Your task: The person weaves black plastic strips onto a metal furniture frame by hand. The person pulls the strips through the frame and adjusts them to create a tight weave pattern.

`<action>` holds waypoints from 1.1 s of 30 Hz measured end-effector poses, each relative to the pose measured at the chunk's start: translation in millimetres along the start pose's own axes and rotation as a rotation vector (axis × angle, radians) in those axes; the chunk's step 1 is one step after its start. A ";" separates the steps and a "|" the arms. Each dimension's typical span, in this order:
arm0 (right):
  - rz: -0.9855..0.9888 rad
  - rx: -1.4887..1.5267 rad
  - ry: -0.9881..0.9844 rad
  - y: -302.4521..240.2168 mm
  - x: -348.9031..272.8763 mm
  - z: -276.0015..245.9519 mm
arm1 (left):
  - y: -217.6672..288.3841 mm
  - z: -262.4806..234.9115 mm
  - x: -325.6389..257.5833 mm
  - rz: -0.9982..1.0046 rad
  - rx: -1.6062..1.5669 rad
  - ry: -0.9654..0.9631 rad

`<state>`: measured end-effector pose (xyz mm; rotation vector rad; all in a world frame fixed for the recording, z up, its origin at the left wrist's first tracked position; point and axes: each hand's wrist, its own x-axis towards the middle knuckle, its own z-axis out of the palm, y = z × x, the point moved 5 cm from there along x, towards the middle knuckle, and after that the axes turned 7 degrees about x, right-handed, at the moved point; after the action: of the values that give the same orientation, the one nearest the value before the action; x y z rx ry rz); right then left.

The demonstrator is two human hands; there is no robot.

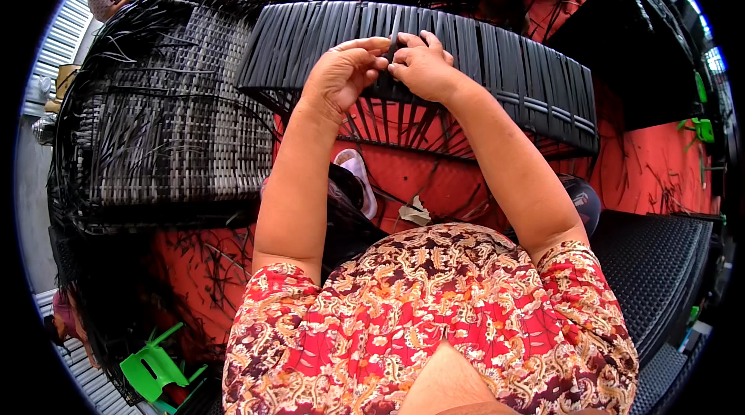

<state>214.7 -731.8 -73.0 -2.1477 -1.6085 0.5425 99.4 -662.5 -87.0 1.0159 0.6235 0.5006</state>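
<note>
Black strip (395, 25), just one, shows between your left hand (345, 75) and right hand (425, 67), both half-curled; whether either pinches it, I cannot tell. One strip-wrapped frame (504, 54) sits beneath them, one woven piece (182, 131) to its left, one pale scrap (415, 212) on the red floor (656, 152).

The centre is bright (white glare upper right), lower left shadowed, edges bent.
</note>
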 end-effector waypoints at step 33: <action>-0.208 0.514 0.153 5.5 -1.0 -19.3 | 45.2 -19.2 6.8 0.085 0.937 -0.110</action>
<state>229.1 -735.9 -59.6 -1.5862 -1.3999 0.6265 86.7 -626.2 -55.8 1.9454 0.7298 0.2033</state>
